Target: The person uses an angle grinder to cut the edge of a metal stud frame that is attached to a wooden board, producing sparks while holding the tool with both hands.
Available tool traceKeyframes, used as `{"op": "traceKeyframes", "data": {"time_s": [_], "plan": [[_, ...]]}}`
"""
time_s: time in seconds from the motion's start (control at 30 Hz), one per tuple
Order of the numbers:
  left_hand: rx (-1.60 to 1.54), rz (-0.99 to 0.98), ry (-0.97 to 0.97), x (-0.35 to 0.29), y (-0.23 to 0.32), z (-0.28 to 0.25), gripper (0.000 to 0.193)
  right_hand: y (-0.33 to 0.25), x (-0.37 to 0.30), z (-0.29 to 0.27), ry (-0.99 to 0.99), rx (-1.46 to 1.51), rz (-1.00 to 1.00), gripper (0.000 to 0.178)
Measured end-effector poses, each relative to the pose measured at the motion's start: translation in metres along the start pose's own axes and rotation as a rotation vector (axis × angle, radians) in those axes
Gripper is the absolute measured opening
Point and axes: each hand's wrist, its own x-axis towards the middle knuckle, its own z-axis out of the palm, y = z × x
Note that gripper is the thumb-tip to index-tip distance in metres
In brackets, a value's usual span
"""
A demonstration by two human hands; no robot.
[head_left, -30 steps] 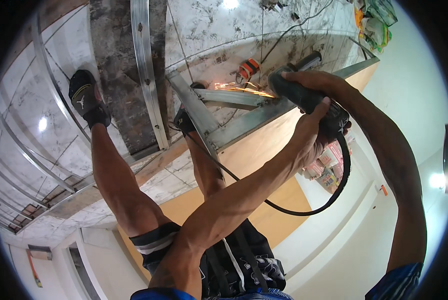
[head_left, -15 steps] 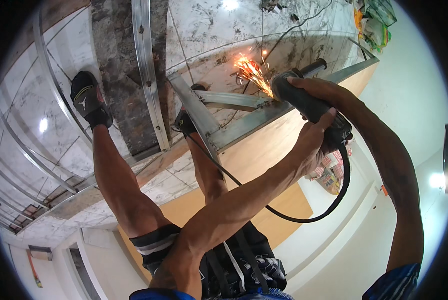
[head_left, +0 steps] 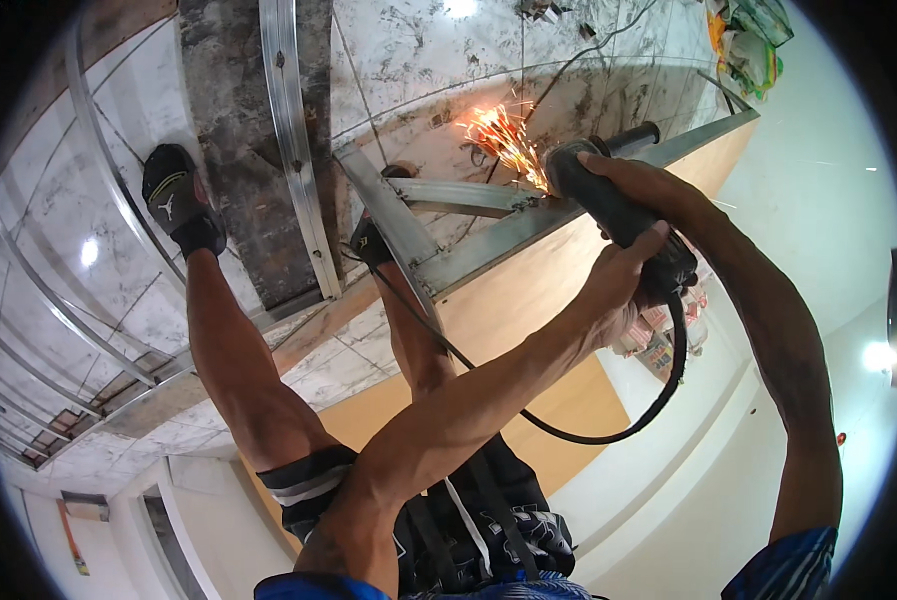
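A dark angle grinder (head_left: 609, 203) is gripped in both my hands. My right hand (head_left: 651, 183) wraps over its front part, near the grinder head and the protruding black side handle (head_left: 634, 138). The rear of the body is in my left hand (head_left: 624, 280), thumb on top, with some fingers hidden. At the grinder head, the tool meets a grey metal frame (head_left: 494, 252), and orange sparks (head_left: 509, 145) spray toward the upper left. The disc itself is hidden. A curved metal brace (head_left: 459, 197) runs across the frame, which is fixed along a light wooden panel (head_left: 524, 280).
The black power cord (head_left: 594, 438) loops below the grinder and past my leg. Loose metal channels (head_left: 299, 150) lie on the left over smudged white tiles and a dark board (head_left: 234, 130). Plastic bags (head_left: 749, 60) sit at the upper right. My shoe (head_left: 174, 195) stands beside the board.
The rear of the grinder and its cord have shifted slightly left, along with my left hand. Sparks keep flying from the same spot, with a slightly wider spread. Both hands keep their grip.
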Motion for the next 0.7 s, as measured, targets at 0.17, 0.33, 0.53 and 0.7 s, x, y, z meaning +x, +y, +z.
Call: {"op": "traceKeyframes", "data": {"time_s": [0.17,0.33,0.53,0.7], "plan": [[0.042,0.052,-0.038,-0.003,-0.005,0.002,0.044,0.011,0.010,0.001,-0.033,0.072,0.014,0.060],[0.023,0.022,-0.006,-0.004,-0.005,0.003,0.040,0.008,-0.011,0.009,-0.019,0.076,0.026,0.060],[0.031,0.014,-0.012,-0.007,-0.015,-0.003,0.038,0.015,-0.007,0.002,-0.036,0.038,-0.033,0.064],[-0.027,0.044,-0.056,-0.008,-0.016,-0.001,0.039,0.014,-0.009,0.006,0.015,0.001,0.030,0.065]]}}
